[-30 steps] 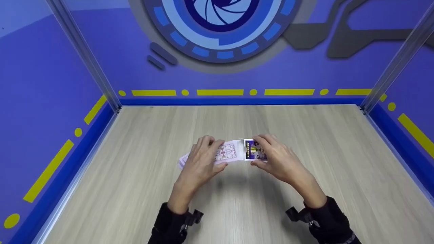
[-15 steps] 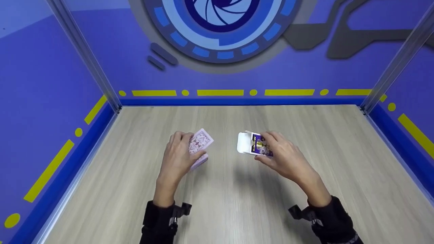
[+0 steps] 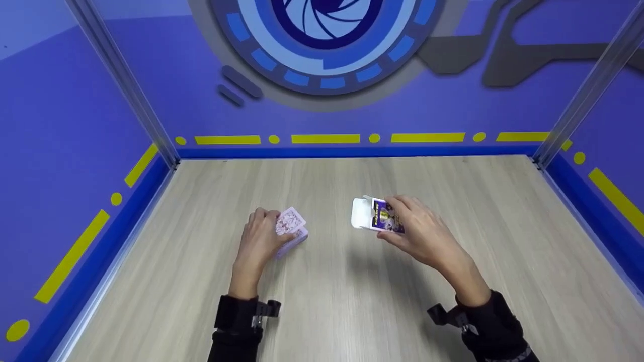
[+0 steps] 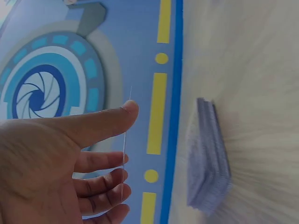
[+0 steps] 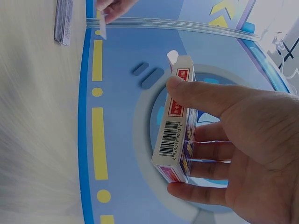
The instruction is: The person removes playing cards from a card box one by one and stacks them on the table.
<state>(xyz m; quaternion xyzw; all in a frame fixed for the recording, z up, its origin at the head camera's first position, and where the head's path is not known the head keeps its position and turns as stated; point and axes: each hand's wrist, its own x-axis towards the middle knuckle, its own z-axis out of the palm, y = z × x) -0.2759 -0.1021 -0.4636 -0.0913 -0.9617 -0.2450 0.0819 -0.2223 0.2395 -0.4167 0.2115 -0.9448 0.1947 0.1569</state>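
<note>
My left hand [image 3: 257, 240] pinches one playing card [image 3: 291, 219] with a pink patterned back, thumb on one side and fingers on the other. In the left wrist view that card shows edge-on as a thin line. Just below it, a deck of playing cards [image 4: 208, 161] lies on the table, partly covered by the held card in the head view. My right hand [image 3: 421, 232] grips a small card box [image 3: 386, 216] above the table. Its white end flap [image 3: 361, 212] stands open toward the left. A barcode and red label show on the box's side [image 5: 169, 139] in the right wrist view.
A pale wood-grain table [image 3: 332, 301] spreads under both hands. Blue printed panels [image 3: 327, 120] with yellow dashes enclose its back and sides, with metal posts [image 3: 123, 85] at the corners. Black wrist straps [image 3: 236, 319] sit on both forearms.
The cards have come away from the box's mouth to the left. The deck now lies on the table and one card stays in my left hand, which has lowered slightly toward it.
</note>
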